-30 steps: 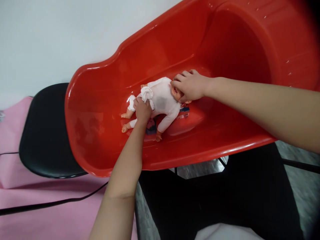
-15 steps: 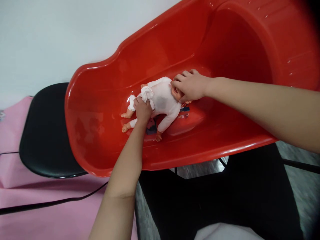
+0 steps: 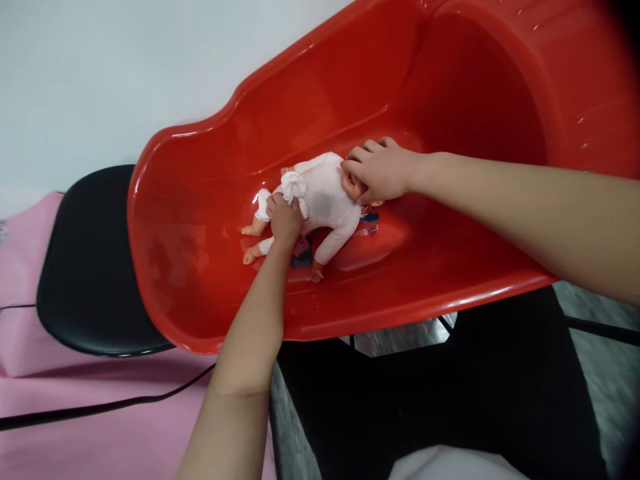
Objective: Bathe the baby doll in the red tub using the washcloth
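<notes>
A baby doll (image 3: 326,195) in white clothing lies on its back in a red baby bathtub (image 3: 210,160), head to the right and feet to the left. The fingers of my right hand (image 3: 385,172) curve over its head and cover most of the face. At the doll's waist, my left hand (image 3: 286,219) is closed on a bunched white cloth (image 3: 294,187). Whether that cloth is loose or part of the clothing, I cannot tell. The doll's grey-marked chest, near arm and both feet show. Beneath it, a printed picture (image 3: 302,253) on the tub floor is partly hidden.
A black chair seat (image 3: 93,267) sits under the tub's left end, with pink covering (image 3: 90,440) below it and a black cable (image 3: 125,403) across. A white wall (image 3: 110,67) stands behind. Black fabric (image 3: 425,400) lies near my body.
Both hands keep their places on the doll and cloth. The view has shifted very slightly; nothing else visibly differs.
</notes>
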The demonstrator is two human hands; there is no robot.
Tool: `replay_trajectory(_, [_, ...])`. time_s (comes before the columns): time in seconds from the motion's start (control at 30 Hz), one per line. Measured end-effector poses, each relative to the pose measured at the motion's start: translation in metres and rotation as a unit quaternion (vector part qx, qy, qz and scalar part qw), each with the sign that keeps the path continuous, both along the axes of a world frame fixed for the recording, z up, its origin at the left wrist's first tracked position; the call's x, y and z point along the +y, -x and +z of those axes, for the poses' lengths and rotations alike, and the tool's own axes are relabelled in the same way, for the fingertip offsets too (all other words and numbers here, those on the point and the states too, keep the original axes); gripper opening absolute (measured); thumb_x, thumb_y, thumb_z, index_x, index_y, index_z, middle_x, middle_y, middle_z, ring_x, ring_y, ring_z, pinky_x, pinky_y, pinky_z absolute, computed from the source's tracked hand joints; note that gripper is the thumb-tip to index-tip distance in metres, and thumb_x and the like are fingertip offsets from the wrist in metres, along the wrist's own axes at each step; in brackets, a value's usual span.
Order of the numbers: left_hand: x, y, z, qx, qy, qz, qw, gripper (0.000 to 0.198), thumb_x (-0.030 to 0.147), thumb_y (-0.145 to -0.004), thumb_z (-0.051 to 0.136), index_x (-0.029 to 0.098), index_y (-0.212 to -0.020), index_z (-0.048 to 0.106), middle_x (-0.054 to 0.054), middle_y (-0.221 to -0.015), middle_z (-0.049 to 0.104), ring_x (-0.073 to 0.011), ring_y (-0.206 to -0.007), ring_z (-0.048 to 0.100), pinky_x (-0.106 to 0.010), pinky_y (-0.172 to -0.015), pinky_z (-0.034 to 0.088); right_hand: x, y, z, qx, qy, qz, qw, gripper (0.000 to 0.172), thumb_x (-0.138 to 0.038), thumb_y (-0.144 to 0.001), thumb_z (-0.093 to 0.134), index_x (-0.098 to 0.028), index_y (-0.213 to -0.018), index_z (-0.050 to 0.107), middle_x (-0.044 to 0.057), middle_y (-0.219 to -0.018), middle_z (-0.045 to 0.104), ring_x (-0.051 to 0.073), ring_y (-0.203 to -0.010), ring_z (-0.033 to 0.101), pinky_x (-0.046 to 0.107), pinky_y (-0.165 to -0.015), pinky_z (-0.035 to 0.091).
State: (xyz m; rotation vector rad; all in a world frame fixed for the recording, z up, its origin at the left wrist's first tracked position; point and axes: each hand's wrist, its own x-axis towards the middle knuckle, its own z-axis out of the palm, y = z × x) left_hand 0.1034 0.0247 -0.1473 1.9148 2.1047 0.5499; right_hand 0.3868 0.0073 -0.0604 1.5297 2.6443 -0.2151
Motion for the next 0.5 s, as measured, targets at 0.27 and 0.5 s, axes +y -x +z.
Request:
replay_trajectory(0.27, [0.0001,-0.0017,0.003,-0.006,0.01,0.015,1.0,0.02,0.03,-0.109,0.058,0.023,-0.128,0.059,-0.022,-0.146,0.059,-0.0418,-0.144,0.055,-0.059,-0.128,0.041,-0.0026,0.001,0.0038,0.011,0.012,-0.006,1.0,0.064,-0.058,-0.102,0.055,-0.013,-0.148,0.063,0.02,-0.156,0.059,0.043,-0.141,0.056,0.064,-0.118,0.044])
replay_trajectory(0.5, [0.0008,0.0002,0.0005,-0.006,0.007,0.013,1.0,0.024,0.03,-0.109,0.059,0.023,-0.131,0.058,-0.022,-0.147,0.058,-0.042,-0.144,0.055,-0.061,-0.128,0.041,-0.0036,0.0022,0.0063,0.008,0.012,-0.001,1.0,0.065,-0.057,-0.102,0.056,-0.012,-0.148,0.063,0.021,-0.155,0.059,0.043,-0.139,0.056,0.065,-0.116,0.045])
